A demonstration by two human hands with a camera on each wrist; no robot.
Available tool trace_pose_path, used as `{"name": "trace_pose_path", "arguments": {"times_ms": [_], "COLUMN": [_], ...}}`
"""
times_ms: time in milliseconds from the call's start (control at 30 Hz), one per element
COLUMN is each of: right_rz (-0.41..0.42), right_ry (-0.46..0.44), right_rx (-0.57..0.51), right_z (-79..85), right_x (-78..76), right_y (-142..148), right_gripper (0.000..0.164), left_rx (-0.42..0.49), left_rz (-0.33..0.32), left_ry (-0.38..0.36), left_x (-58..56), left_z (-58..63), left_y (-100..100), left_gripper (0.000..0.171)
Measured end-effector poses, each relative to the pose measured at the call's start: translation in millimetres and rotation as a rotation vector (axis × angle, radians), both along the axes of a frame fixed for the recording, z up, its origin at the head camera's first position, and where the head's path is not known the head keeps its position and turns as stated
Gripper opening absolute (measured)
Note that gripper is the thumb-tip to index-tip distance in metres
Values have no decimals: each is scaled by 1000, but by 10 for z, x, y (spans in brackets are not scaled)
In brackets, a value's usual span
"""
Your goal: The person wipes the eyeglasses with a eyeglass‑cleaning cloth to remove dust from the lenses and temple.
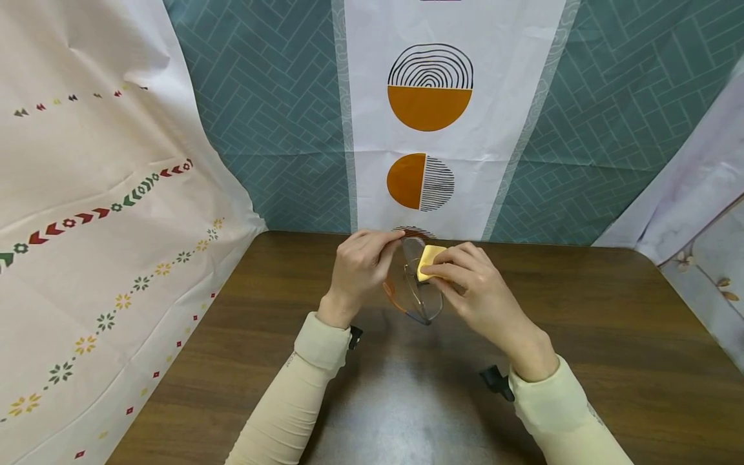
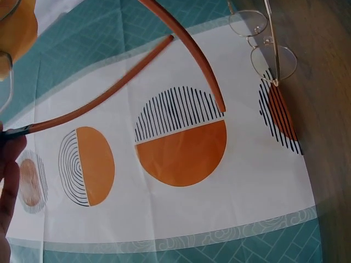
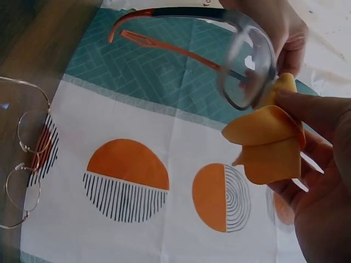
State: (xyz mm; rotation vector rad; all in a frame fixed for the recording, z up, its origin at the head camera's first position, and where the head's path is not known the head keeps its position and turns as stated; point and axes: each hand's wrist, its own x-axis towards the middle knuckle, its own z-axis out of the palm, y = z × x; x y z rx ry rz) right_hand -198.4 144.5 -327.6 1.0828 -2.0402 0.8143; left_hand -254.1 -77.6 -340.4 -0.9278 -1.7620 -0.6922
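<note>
In front of me, my left hand [image 1: 361, 261] pinches a pair of eyeglasses [image 3: 189, 13] near one hinge. Their orange temples [image 2: 93, 112] stand unfolded, and the clear lens shows in the right wrist view. A folded yellow cloth [image 1: 427, 261] is gripped between the thumb and fingers of my right hand [image 1: 479, 284]. That cloth [image 3: 269, 148] lies against the edge of the glasses' frame; its far side is hidden. Beyond the hands, a second pair of glasses with thin gold wire rims [image 2: 276, 49] rests on the table.
Both hands are above a brown wooden table [image 1: 261, 361]. A teal cloth with a white printed panel [image 1: 494, 97] hangs along its back edge. White patterned fabric [image 1: 116, 213] hangs at the left, and pale fabric [image 1: 692, 187] at the right.
</note>
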Motion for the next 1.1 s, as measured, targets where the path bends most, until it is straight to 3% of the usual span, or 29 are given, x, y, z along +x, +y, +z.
{"name": "trace_pose_path", "arguments": {"times_ms": [133, 233, 333, 500, 667, 900, 1100], "right_rz": [-1, -37, -103, -201, -239, -185, -131], "right_ry": [-112, -242, -284, -166, -20, 61, 72], "right_rx": [-35, -146, -259, -362, -384, -284, -172], "right_z": [46, 86, 112, 105, 63, 3, -15], "right_x": [29, 58, 66, 47, 16, -8, -14], "right_y": [48, 84, 100, 62, 3, -32, -41], "right_gripper": [30, 24, 19, 17, 17, 26, 28], "left_rx": [-12, -9, -7, -40, -76, -145, -140], "left_rz": [0, -14, -42, -78, -96, -98, -101], "left_ry": [-11, -21, -27, -18, -6, 3, 0], "left_x": [3, 7, 15, 24, 23, 51, 66], "left_z": [7, 22, 32, 39, 42, 43, 15], "left_y": [8, 16, 21, 37, 63, 101, 109], "left_gripper": [14, 14, 16, 19, 22, 18, 19]}}
